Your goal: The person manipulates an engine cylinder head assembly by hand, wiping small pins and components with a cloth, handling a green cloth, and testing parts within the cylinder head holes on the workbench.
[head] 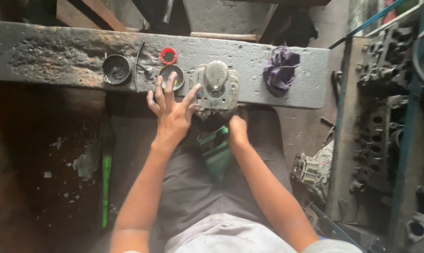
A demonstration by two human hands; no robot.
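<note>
Grimy bench (57, 56): left hand (172, 110) spread beside engine part (216, 86), right hand (237, 129) fisted below.

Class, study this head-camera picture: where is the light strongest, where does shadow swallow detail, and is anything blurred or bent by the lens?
Head view: light falls brightest on the grey bench slab and the metal engine part; the floor at lower left is deep in shadow; the left hand is fairly sharp, the right hand softer and dimmer; the slab's edges bow slightly, hinting at wide-lens distortion.
</note>
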